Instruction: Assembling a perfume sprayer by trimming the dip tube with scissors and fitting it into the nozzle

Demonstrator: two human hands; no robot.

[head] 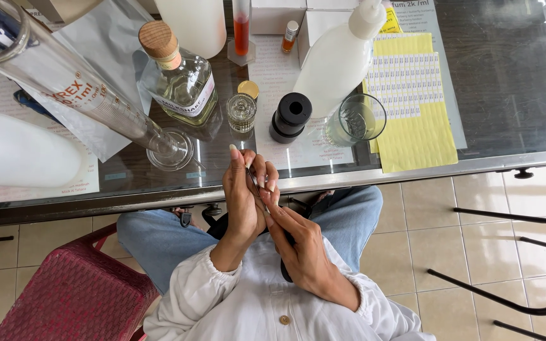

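Tweezers (255, 184), thin and metallic, are sitting between my two hands just below the tabletop (507, 76) edge. My left hand (242, 196) is grasping them, its grip clenched around the shaft, while my right hand (298, 243) is pinching their lower end from five o'clock. At twelve o'clock a small glass vial (241, 113) is standing, a black cap (291, 117) at one o'clock, a glass beaker (355, 120) beyond it.

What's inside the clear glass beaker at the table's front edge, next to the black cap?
The glass beaker holds a little clear liquid at the bottom. Its rear side is covered by the white squeeze bottle leaning over it.
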